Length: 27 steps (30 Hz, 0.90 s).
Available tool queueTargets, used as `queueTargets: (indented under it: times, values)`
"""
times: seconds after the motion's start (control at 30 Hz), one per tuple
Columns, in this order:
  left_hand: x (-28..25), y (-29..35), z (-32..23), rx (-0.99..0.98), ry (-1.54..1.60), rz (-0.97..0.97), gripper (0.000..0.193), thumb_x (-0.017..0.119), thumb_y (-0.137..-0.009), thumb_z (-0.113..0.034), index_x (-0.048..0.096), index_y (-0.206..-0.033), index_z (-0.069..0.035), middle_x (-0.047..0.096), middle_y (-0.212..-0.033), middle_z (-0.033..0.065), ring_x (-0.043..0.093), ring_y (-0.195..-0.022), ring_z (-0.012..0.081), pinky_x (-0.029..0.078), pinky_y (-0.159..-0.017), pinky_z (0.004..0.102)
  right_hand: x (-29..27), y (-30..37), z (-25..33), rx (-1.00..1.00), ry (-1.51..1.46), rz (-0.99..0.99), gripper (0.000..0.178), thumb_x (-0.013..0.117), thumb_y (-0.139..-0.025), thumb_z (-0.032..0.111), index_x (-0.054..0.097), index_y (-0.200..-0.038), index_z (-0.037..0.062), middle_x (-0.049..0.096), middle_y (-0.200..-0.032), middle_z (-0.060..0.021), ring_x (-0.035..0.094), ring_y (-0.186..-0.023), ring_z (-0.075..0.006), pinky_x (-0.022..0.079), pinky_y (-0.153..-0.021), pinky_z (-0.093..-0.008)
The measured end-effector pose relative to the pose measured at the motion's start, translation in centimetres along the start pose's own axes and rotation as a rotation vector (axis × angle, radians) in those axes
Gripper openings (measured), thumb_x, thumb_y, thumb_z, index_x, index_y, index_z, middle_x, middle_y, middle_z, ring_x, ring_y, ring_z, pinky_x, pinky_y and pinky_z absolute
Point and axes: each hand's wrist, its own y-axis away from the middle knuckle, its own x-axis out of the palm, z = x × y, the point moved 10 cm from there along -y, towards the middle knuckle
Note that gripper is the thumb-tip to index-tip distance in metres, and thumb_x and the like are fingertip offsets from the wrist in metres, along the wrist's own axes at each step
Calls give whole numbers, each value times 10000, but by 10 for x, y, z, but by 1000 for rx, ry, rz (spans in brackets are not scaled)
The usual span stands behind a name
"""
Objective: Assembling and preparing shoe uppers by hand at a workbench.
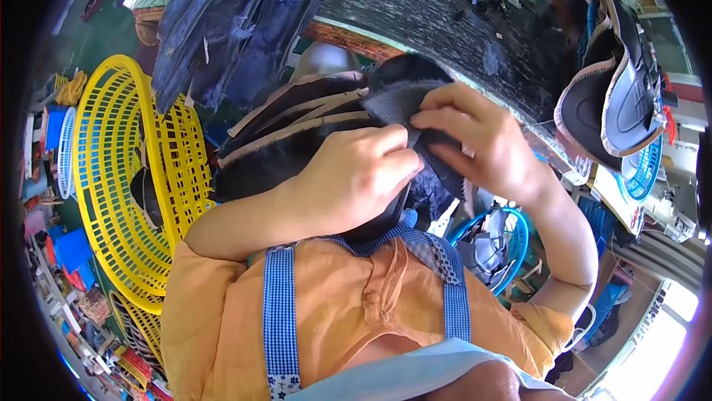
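Note:
Above my lap, both hands are on a black shoe upper (410,67) with a grey fabric lining. My left hand (363,175) is closed, its thumb and bent fingers pinching the near edge. On the other side, my right hand (482,137) grips the piece with curled fingers, the index fingertip on the grey lining. Part of the upper is hidden behind the hands. A stack of dark pieces (285,145) with tan edges lies across my lap, just beyond my left wrist.
To the left stands a yellow plastic basket (111,178). A dark, worn bench (415,15) runs ahead, with blue-black fabric (245,22) hanging over its left part. Black stitched uppers (630,97) hang at the right. A blue basket (525,238) holding dark pieces sits by my right elbow.

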Motion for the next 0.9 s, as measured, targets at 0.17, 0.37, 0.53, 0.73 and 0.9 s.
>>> queueTargets:
  times: [0.17, 0.37, 0.53, 0.73, 0.9]
  values:
    - [0, -2, 23, -54, 201, 40, 92, 741, -760, 1, 694, -832, -32, 566, -751, 83, 600, -628, 233, 463, -554, 331, -14, 5, 10, -162, 90, -163, 296, 772, -696, 31, 664, -970, 3, 623, -986, -142, 653, -876, -316, 537, -767, -395]
    - [8, 1, 36, -153, 293, 111, 72, 723, -772, -25, 700, -841, -27, 612, -774, 104, 631, -694, 277, 489, -607, 353, 17, -14, 4, -129, 146, 209, 182, 649, -782, 124, 622, -935, 29, 583, -962, -104, 643, -827, -293, 508, -672, -408]
    - [13, -1, 39, -140, 361, 109, 99, 744, -753, 0, 714, -844, -22, 611, -772, 95, 626, -687, 236, 486, -616, 321, 22, -21, 12, -159, 299, 256, 198, 696, -759, 98, 571, -907, 60, 538, -947, -78, 598, -910, -271, 443, -803, -444]
    - [0, 1, 36, -83, 377, 38, 102, 762, -749, -10, 706, -832, -24, 622, -771, 87, 632, -707, 227, 483, -621, 321, 11, -15, -12, -114, -33, 169, 368, 732, -807, 275, 659, -1117, 88, 609, -1212, -84, 470, -1263, -308, 272, -1108, -529]
    - [-6, 8, 35, -48, 386, 6, 129, 805, -725, -51, 736, -834, -50, 584, -737, 65, 583, -674, 188, 447, -595, 298, 48, 1, -46, -95, -602, 36, 550, 761, -797, 400, 660, -1220, 62, 545, -1368, -163, 419, -1346, -342, 250, -1118, -525]
